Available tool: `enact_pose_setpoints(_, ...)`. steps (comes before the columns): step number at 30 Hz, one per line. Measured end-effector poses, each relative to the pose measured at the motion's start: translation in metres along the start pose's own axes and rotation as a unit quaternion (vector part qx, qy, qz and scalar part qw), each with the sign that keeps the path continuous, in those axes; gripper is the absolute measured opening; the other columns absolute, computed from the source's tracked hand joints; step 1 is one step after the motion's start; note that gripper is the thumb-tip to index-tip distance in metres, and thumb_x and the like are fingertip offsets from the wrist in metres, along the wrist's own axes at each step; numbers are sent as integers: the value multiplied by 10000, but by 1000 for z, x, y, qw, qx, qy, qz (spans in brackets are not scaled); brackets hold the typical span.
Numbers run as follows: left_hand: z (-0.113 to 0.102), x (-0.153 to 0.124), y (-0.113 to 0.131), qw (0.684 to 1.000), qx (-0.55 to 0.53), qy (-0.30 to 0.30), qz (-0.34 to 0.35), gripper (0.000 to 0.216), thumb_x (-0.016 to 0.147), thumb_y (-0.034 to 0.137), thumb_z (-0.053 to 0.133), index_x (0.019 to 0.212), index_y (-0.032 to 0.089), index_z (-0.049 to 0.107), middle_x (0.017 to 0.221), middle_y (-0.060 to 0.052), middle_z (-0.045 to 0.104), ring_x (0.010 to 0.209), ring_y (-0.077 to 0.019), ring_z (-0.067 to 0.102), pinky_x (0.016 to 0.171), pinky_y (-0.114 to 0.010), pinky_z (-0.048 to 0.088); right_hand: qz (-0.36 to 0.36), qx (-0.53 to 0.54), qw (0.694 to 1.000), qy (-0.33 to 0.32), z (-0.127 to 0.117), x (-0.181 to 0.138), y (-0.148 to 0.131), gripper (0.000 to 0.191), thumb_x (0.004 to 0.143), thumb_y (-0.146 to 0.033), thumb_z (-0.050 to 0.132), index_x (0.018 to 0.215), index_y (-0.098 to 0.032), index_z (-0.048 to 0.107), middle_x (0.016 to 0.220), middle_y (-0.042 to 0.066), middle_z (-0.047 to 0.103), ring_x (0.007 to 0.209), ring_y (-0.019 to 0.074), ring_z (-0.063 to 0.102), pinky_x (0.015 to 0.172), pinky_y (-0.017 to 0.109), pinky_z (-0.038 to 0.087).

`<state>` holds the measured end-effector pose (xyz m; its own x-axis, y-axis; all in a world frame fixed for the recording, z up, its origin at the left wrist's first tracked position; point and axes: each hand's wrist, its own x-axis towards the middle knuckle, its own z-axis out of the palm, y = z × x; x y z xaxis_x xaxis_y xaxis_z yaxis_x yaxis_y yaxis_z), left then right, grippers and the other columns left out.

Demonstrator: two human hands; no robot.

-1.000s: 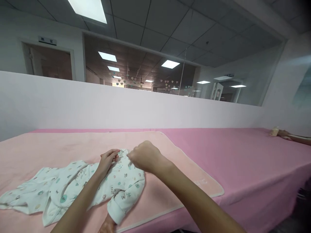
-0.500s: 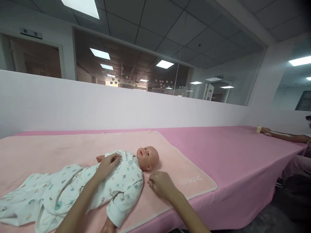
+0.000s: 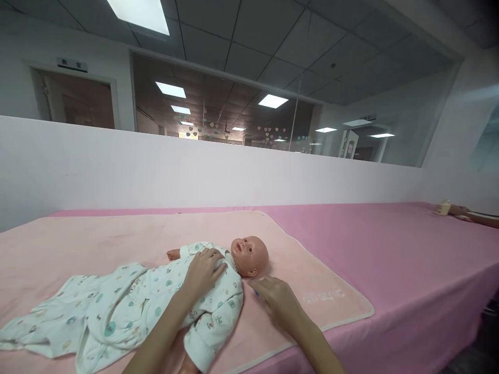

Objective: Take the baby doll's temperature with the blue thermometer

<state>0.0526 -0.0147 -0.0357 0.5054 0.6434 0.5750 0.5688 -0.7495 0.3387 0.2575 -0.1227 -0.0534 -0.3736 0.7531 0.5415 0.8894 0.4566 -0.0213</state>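
Note:
A baby doll (image 3: 249, 255) lies on its back on a peach blanket (image 3: 117, 239), dressed in a white patterned sleepsuit (image 3: 128, 306). My left hand (image 3: 203, 270) rests flat on the doll's chest, fingers spread. My right hand (image 3: 277, 300) lies on the blanket just below and right of the doll's head, fingers loosely stretched, holding nothing that shows. The doll's far hand (image 3: 173, 254) pokes out of its sleeve. The sleepsuit's legs trail loose to the left.
The blanket covers the left part of a long pink table (image 3: 390, 259) set against a low white wall (image 3: 234, 171). At the far right another person's arm (image 3: 473, 217) lies on the table by a small pale object (image 3: 443, 209).
My right hand came off the doll's neck, uncovering the head, and dropped to the blanket beside it. My left hand slid from the collar to the chest.

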Motion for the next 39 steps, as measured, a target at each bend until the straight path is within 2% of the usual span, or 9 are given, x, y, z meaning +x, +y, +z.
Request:
enact_pose_setpoints(3,-1,-3,-3,999,-37,-14,5,203,807,310,395,799,207,570,847,-52,592,834,-222,507,743,-344,359,8,54,994,91,10,31,-16,455,714,-38,349,1066,-214,577,785,54,651,709,172,569,614,267,426)
enact_pose_setpoints(7,-3,-6,-8,994,-109,-12,-7,173,799,262,379,825,215,543,838,-50,586,806,-216,515,733,-340,380,73,130,959,241,39,83,-33,418,705,-29,337,979,-184,611,833,66,650,789,177,580,722,310,447)
enact_pose_setpoints(10,-2,-6,-10,991,-132,-4,-27,177,789,241,373,839,208,540,845,-57,594,792,-218,521,721,-337,385,114,186,933,285,61,110,-41,423,688,-19,326,962,-176,608,879,64,644,835,176,572,760,323,447)
enact_pose_setpoints(14,1,-6,-11,988,-148,6,-43,204,785,250,375,862,203,559,842,-67,613,796,-221,533,719,-327,389,141,247,904,319,79,115,-50,372,695,-30,318,884,-164,610,839,72,629,807,171,560,748,306,452)
enact_pose_setpoints(17,2,-5,-11,986,-156,6,-54,224,797,279,368,858,209,573,830,-63,618,787,-216,541,719,-324,395,146,276,893,325,81,108,-52,354,663,-28,321,857,-167,582,820,67,597,789,172,542,727,298,449)
enact_pose_setpoints(23,3,-5,-13,980,-181,28,-75,222,780,319,413,841,205,593,780,-55,618,769,-219,550,707,-317,404,120,281,902,304,75,103,-56,365,576,-29,341,849,-180,531,839,60,537,796,185,511,732,307,438)
enact_pose_setpoints(27,1,-4,-13,979,-191,29,-71,202,773,304,435,804,206,609,754,-41,625,736,-210,552,679,-296,402,122,260,912,294,75,103,-57,351,584,-28,352,854,-172,523,857,64,519,819,186,499,747,307,429)
enact_pose_setpoints(31,-5,-4,-8,970,-227,33,-76,229,787,285,425,850,201,628,792,-39,643,730,-197,558,678,-281,405,122,247,920,278,75,103,-56,329,619,-26,353,857,-170,528,838,57,516,804,180,492,742,303,422)
enact_pose_setpoints(39,-5,-2,-6,948,-300,38,-101,296,804,366,419,919,198,634,849,-28,656,789,-198,574,728,-274,414,121,256,917,280,75,101,-57,347,628,-11,362,885,-170,530,876,59,502,838,177,482,772,300,419)
